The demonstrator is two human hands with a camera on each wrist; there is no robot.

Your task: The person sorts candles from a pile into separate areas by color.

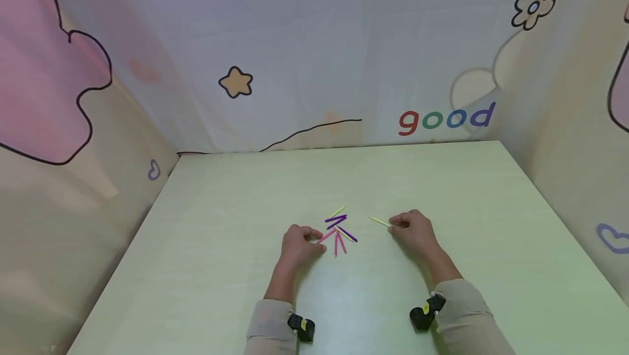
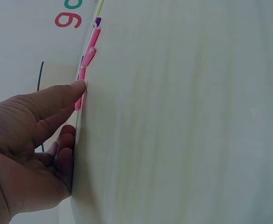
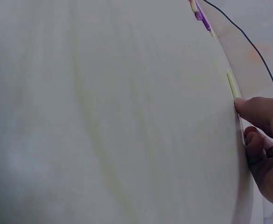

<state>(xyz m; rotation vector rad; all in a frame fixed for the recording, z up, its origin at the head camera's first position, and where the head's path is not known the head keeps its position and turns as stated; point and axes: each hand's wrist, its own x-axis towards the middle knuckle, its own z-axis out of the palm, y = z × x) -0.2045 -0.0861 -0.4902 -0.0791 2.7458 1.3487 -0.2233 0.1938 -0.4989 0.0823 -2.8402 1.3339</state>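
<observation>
A loose cluster of thin short sticks in pink, purple and yellow-green lies on the table, several touching or overlapping. At its left side my left hand (image 1: 298,247) has the outer end of a slanting pink stick (image 1: 327,236) between thumb and fingers; the wrist view shows a fingertip against this pink stick (image 2: 79,100). Two more pink sticks point toward me, and a purple stick (image 1: 348,234) lies to their right. Apart from the cluster, my right hand (image 1: 415,233) pinches one end of a yellow-green stick (image 1: 379,221), whose other end points left toward the pile.
The sticks lie on a pale green table (image 1: 221,196). A printed cloth (image 1: 295,33) with drawings and the word "good" rises behind it and along both sides. A small black device (image 1: 302,327) is worn at each wrist.
</observation>
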